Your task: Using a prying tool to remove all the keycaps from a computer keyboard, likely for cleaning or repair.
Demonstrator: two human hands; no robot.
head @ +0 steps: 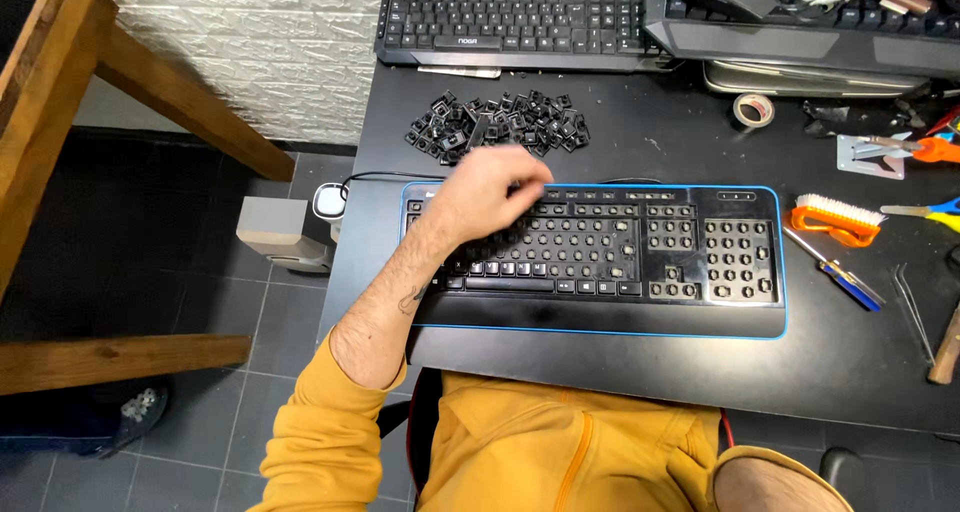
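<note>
- Head view: the left hand [490, 187] hovers over the keyboard [600, 317]; blurred, so finger state is unclear.
- The keycap pile [500, 124] lies just beyond.
- The right hand is out of view.

Your left hand [490, 187] has bare table [660, 132] between keycap pile [497, 124] and tape roll [753, 109]; stripped keyboard [640, 262] fills near edge, brush [835, 219] and tools crowd right edge.

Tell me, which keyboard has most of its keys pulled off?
The blue-edged keyboard nearest the person, under the left hand. Most of its keys are gone, leaving bare sockets. The two keyboards behind, one black, one partly covered, show their keys in place.
</note>
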